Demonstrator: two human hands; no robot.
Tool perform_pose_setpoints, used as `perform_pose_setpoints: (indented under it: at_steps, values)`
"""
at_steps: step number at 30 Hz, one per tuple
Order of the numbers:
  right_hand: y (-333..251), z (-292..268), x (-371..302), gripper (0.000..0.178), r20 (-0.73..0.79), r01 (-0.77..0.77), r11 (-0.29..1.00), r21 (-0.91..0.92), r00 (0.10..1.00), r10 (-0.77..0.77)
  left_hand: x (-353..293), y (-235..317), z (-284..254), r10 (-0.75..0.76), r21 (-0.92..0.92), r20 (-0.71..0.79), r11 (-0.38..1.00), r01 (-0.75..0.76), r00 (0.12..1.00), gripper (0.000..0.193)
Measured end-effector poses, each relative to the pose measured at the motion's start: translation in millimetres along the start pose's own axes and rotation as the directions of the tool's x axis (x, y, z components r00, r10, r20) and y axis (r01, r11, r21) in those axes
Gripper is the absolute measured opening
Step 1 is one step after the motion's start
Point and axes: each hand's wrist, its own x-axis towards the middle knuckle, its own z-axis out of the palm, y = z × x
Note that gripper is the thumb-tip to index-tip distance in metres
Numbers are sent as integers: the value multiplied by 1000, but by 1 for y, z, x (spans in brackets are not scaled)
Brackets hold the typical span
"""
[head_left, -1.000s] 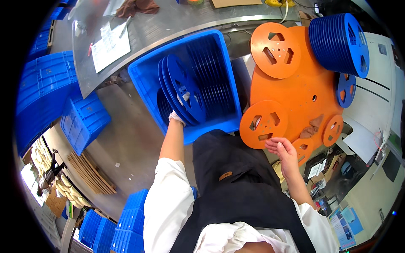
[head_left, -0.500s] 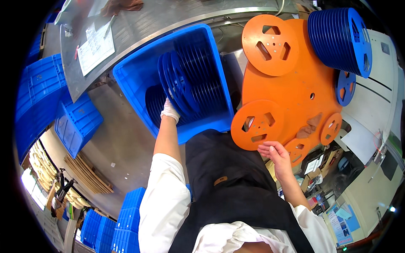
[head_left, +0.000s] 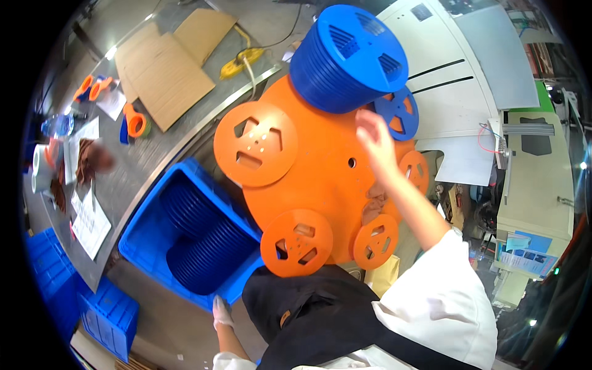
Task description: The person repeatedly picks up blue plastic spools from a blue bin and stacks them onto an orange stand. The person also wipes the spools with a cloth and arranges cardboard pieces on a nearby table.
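My right hand (head_left: pixel 377 147) is raised over the orange turntable (head_left: pixel 320 166), just below the stack of blue slotted reels (head_left: pixel 348 58). Its fingers are apart, slightly curved and a little blurred, and hold nothing. Beside the near rim of the blue bin (head_left: pixel 132 243) is my left hand (head_left: pixel 222 313), in a pale glove. Its fingers point up at the rim; whether they touch it I cannot tell. Inside the bin, dark blue discs (head_left: pixel 213 256) stand on edge in two rows.
Orange slotted discs (head_left: pixel 256 145) ring the turntable, with a brown cloth (head_left: pixel 373 208) on it. At the left, a metal table (head_left: pixel 139 163) carries cardboard (head_left: pixel 166 77), papers and tape rolls. Another blue bin (head_left: pixel 108 317) stands lower left. Pale machine cabinets (head_left: pixel 431 68) are at the right.
My view has swung to the right. My left hand has left the blue discs in the bin and come out to its near side. The right hand has reached up toward the blue reel stack.
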Motion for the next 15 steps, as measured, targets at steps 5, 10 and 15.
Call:
perform_pose_setpoints:
  at_steps: [5, 10, 15]
  values:
    - [-18, -6, 157, 76, -20, 336, 790, -513, 915, -402, -49, 7, 46, 100, -19, 5, 995, -100, 995, 19]
    - [-9, 49, 260, 90, 114, -155, 889, -431, 968, 224, -63, -36, 50, 138, 148, 38, 979, -142, 990, 14]
    - [23, 75, 276, 87, 321, -488, 790, -372, 731, 603, -72, -91, 16, 326, 831, 550, -303, -467, 769, 11]
